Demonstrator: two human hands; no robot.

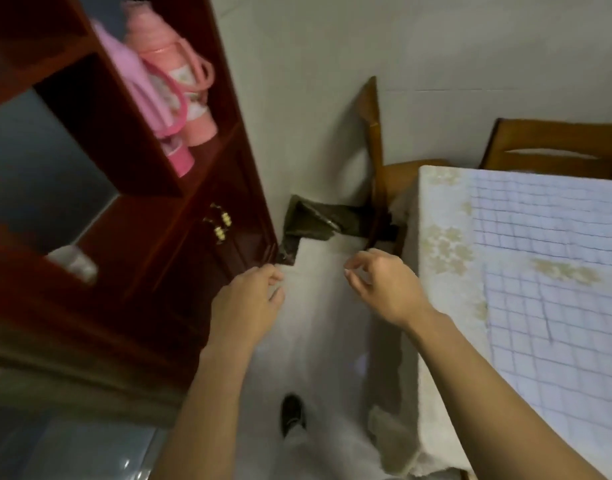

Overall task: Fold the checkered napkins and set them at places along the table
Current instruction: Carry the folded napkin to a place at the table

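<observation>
Two checkered napkins (553, 216), pale blue with thin dark grid lines, lie spread flat and soft on the counter (432, 341), one beyond the other, over a cream cloth (443, 244) patterned with faded flowers. Both hands hang above the glossy pale floor (315, 341), just off the counter's edge: the left hand (249, 299) and right hand (384, 285) are loosely curled and hold nothing. Beside them stands a polished dark-red wooden cabinet (193, 188); its open shelf holds rounded pink flasks (180, 81) with looped handles. Two amber wooden chairs (553, 147) sit at the counter's far end.
</observation>
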